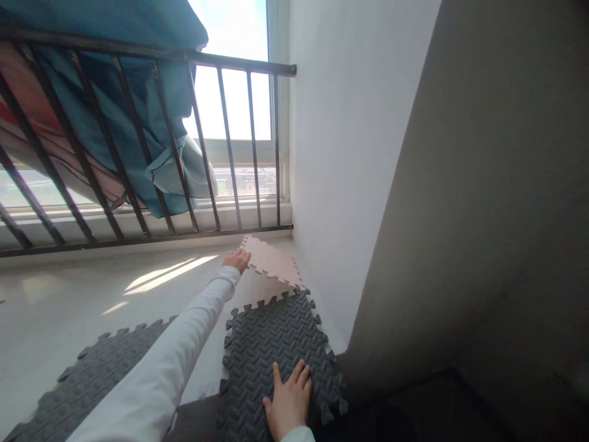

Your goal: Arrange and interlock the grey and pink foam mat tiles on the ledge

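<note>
My left hand (237, 260) reaches far forward, its fingers closed on the left edge of a pink foam puzzle mat (272, 261). That mat is tilted, with its left side lifted off the floor. Its near right corner meets the far edge of a dark grey foam mat (271, 331); whether the teeth are locked there I cannot tell. My right hand (291, 399) lies flat on the grey mat, fingers spread. Another dark grey mat (101, 368) is on the floor to the left, partly hidden by my left sleeve.
A black metal railing (239, 232) runs along the window, with blue and pink cloth (151, 123) behind and over it. A white wall (340, 153) stands close on the right of the mats. Sunlight streaks the pale floor (156, 279) at left.
</note>
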`<state>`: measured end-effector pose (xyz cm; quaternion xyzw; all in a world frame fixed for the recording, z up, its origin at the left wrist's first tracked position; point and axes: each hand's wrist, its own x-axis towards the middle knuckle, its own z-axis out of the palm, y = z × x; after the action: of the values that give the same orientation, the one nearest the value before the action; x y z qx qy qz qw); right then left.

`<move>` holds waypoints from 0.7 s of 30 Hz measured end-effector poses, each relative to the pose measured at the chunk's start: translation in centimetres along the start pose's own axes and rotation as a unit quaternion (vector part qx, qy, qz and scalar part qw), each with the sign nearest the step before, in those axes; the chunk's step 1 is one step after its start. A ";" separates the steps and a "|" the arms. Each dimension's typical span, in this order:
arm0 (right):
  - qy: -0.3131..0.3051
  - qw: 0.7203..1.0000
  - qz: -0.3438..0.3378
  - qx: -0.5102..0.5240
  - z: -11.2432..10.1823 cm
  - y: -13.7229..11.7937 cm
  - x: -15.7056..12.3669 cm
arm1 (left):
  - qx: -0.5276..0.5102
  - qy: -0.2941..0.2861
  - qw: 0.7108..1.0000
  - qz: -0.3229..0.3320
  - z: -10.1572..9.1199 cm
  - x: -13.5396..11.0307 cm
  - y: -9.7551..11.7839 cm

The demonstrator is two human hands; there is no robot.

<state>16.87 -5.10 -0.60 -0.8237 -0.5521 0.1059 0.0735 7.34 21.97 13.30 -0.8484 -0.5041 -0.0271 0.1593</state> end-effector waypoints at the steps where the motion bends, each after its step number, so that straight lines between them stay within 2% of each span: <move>1: -0.007 1.000 -0.002 -0.004 -0.2 0.0 0.0 | 0.009 0.040 0.999 0.023 -1.0 0.4 -0.1; 3: -0.021 1.000 -0.005 -0.018 -0.4 0.1 0.0 | 0.030 0.110 0.991 0.069 -3.2 0.8 -0.3; 6: -0.033 0.998 -0.001 -0.051 0.0 0.2 0.2 | 0.067 0.139 0.983 0.100 -6.4 0.7 -0.5; 9: -0.024 0.997 -0.005 -0.071 0.9 0.3 0.4 | 0.095 0.119 0.984 0.091 -8.6 -0.1 -0.4; 14: 0.002 0.997 -0.015 -0.077 1.5 0.5 0.7 | 0.092 0.061 0.993 0.040 -10.5 -1.4 -1.0; 17: 0.014 0.997 -0.007 -0.081 1.0 0.4 0.9 | 0.075 0.020 0.996 -0.044 -11.7 -1.9 -3.2; 19: 0.019 0.996 -0.005 -0.082 0.6 0.3 1.1 | 0.062 -0.010 0.993 -0.101 -12.5 -2.7 -5.5; 21: 0.019 0.996 -0.006 -0.083 0.3 0.2 1.2 | 0.060 -0.024 0.990 -0.127 -12.8 -4.2 -8.3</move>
<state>17.39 -4.02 -1.08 -0.8257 -0.5622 0.0436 0.0162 -0.47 18.24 26.56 -0.7668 -0.6122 0.0039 0.1930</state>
